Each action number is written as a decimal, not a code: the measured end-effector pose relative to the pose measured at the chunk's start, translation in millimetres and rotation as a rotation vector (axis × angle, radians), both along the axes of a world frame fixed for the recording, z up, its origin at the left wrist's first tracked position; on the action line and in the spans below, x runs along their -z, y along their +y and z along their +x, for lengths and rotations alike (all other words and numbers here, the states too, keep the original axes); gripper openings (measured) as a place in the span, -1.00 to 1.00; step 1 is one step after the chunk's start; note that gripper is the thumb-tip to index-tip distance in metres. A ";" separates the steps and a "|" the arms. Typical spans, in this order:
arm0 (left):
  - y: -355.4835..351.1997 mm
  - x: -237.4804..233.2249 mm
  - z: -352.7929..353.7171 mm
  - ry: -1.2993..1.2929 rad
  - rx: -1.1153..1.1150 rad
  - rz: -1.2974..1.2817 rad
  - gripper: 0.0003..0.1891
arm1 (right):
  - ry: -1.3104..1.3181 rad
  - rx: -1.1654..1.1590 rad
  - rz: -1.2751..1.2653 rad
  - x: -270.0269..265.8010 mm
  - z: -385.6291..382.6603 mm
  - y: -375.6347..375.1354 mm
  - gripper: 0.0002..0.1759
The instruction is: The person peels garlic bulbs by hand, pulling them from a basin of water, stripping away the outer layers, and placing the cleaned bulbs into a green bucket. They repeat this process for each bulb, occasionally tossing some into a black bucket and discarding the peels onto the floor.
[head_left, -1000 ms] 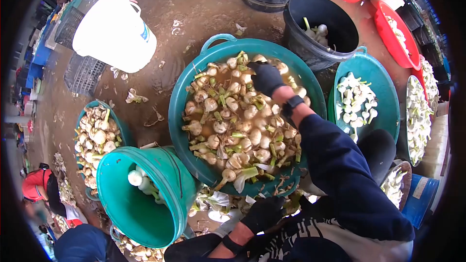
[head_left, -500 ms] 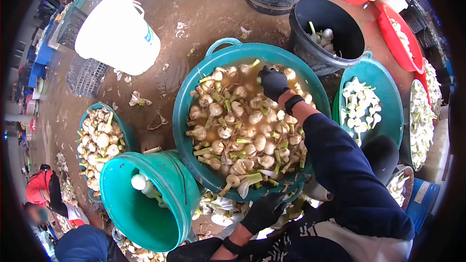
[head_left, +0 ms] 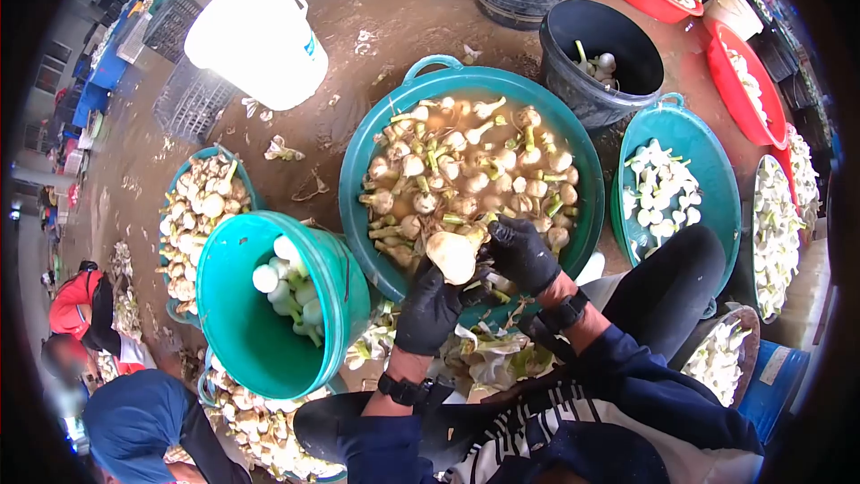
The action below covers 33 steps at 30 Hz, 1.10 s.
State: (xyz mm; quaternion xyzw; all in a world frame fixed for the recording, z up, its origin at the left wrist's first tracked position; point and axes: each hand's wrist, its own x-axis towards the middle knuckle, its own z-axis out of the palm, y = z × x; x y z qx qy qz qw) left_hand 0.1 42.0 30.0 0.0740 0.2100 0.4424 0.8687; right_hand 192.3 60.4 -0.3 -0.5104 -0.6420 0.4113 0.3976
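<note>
Both hands wear black gloves and meet over the near edge of a wide teal tub (head_left: 356, 215) of muddy water and garlic bulbs (head_left: 479, 181). My left hand (head_left: 428, 312) is closed under a large pale garlic bulb (head_left: 452, 256). My right hand (head_left: 523, 256) is closed round the stem end of that same bulb. To the left, a tilted green bucket (head_left: 260, 345) holds several clean white bulbs (head_left: 291, 291). Peeled leaves and scraps (head_left: 502, 360) lie below my hands, between the tub and my lap.
Clean bulbs lie in a teal basin (head_left: 723, 188) on the right. A black bucket (head_left: 602, 63) stands behind it, a white bucket (head_left: 260, 40) at upper left. Red basins (head_left: 748, 94) line the upper right. Two people (head_left: 143, 421), (head_left: 85, 305) sit at lower left.
My right hand has come back from the far side of the tub to meet my left hand, which has risen. A bulb is now between them. More white bulbs show in the green bucket.
</note>
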 end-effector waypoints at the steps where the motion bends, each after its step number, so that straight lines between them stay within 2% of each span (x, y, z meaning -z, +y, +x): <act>1: -1.0 -7.9 -1.9 0.048 -0.027 0.056 -0.51 | 0.549 0.125 -0.366 -6.8 -6.7 -4.9 -0.79; 2: -3.1 -13.4 -4.7 0.097 -0.052 0.112 -0.52 | 1.097 0.252 -0.735 -15.8 -16.1 -8.4 -0.73; 5: -10.1 -13.0 -6.5 0.455 -0.209 0.175 -0.52 | 0.231 0.256 -0.108 -22.3 -27.7 -9.6 -0.72; 6: -11.2 -12.0 -5.4 0.583 -0.265 0.210 -0.51 | 0.206 0.248 -0.074 -27.4 -30.8 -12.0 -0.72; 7: -10.8 -16.9 -4.4 0.583 -0.288 0.193 -0.49 | 0.181 0.239 -0.041 -37.4 -33.8 -15.4 -0.72; 10: -13.0 -2.8 -6.8 0.898 -0.361 0.373 -0.49 | 0.056 0.247 -0.007 -70.6 -48.7 -24.4 -0.76; 12: -14.5 -11.2 -3.0 1.059 -0.405 0.458 -0.49 | -0.098 0.288 0.098 -77.5 -57.4 -27.5 -0.76; 14: -16.9 -16.0 -0.8 1.176 -0.430 0.543 -0.49 | -0.134 0.337 0.120 -74.8 -61.7 -29.7 -0.80; 19: -24.0 -16.1 5.6 1.232 -0.450 0.594 -0.47 | -0.207 0.391 0.207 -67.2 -63.4 -36.2 -0.85; 26: -24.8 -9.2 9.5 1.368 -0.447 0.675 -0.47 | -0.288 0.423 0.198 -63.3 -63.0 -38.1 -0.93; 29: -23.6 -2.2 8.9 1.336 -0.431 0.653 -0.47 | -0.338 0.433 0.224 -62.4 -61.9 -38.2 -0.96; 33: -18.0 2.8 1.1 1.097 -0.359 0.558 -0.45 | -0.344 0.422 0.195 -60.4 -56.8 -36.9 -0.96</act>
